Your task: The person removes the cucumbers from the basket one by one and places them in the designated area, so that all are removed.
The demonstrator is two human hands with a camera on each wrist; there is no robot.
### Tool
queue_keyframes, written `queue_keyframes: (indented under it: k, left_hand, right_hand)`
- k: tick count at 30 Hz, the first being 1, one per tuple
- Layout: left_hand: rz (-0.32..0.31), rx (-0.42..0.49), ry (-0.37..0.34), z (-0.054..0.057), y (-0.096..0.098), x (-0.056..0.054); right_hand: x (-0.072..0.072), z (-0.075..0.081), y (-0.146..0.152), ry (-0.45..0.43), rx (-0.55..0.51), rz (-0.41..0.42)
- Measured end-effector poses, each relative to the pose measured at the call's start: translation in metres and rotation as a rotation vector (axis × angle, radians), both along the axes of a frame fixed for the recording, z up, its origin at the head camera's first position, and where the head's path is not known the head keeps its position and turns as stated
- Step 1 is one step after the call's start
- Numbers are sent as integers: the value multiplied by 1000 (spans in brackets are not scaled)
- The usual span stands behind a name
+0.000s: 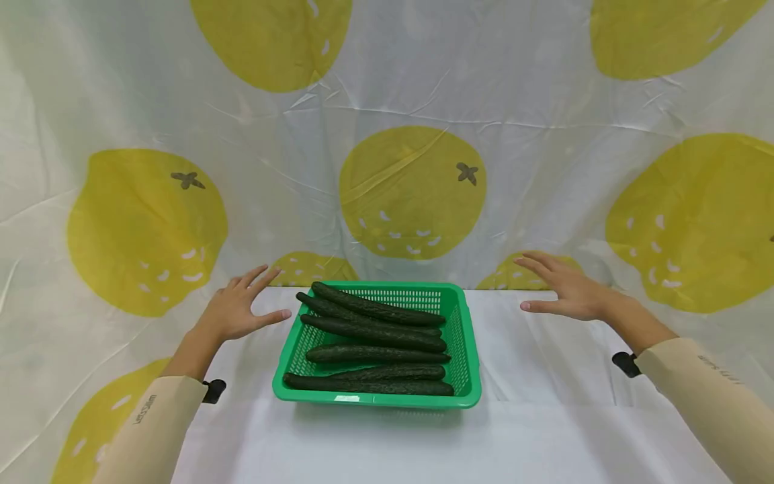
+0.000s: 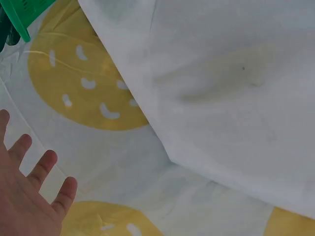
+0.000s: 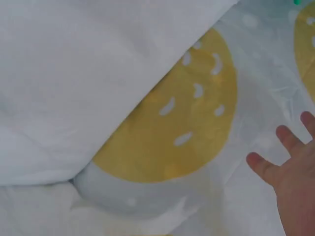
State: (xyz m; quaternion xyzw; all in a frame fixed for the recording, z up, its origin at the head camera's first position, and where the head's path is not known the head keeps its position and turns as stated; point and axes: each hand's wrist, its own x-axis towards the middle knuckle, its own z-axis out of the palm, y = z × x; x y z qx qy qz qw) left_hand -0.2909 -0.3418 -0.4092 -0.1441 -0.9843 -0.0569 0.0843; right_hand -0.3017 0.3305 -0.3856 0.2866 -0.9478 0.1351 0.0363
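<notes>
A green plastic basket (image 1: 474, 356) with slotted walls stands on the white table, holding several long dark cucumbers (image 1: 375, 329) laid roughly crosswise. To its left, my left hand (image 1: 238, 309) hovers with fingers spread and thumb pointing at the basket; it holds nothing. My right hand (image 1: 568, 290) is raised on the other side, farther from the basket, its fingers extended and also holding nothing. In the left wrist view, spread fingers of the left hand (image 2: 29, 187) show at the lower left, with a basket corner (image 2: 22, 22) above. The right hand (image 3: 298, 177) appears at the right wrist view's edge.
A white cloth (image 1: 387, 444) covers the table. Behind and around it hangs a pale curtain (image 1: 532, 188) printed with large yellow lemons, close to the table's back edge. Dark bands (image 1: 214, 391) sit at both wrists beside beige sleeves.
</notes>
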Motion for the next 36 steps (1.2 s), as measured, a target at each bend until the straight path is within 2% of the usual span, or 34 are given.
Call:
queue_keyframes:
  k: [4,9,14,21,25,30,36]
  left_hand:
    - [-28,88,-21,-11,6,9]
    - [-87,173,-116,-26,10,19]
    - [-117,294,-184,-33,14,26]
    - [-160,424,-177,-45,24,36]
    - [-185,481,-166,-55,28,37]
    - [-183,540,-164,-63,32,35]
    - [-154,595,-179,-67,38,34]
  right_hand:
    - [1,0,-24,-11,-2,24]
    - [6,-3,-60,-52,-19,95]
    - [9,-5,-96,-95,-48,148]
    - [7,-13,-142,-162,-91,173]
    - [1,-21,-162,-177,-95,193]
    - [-6,-28,-180,-210,-83,206]
    - [-16,-39,-196,-257,-47,215]
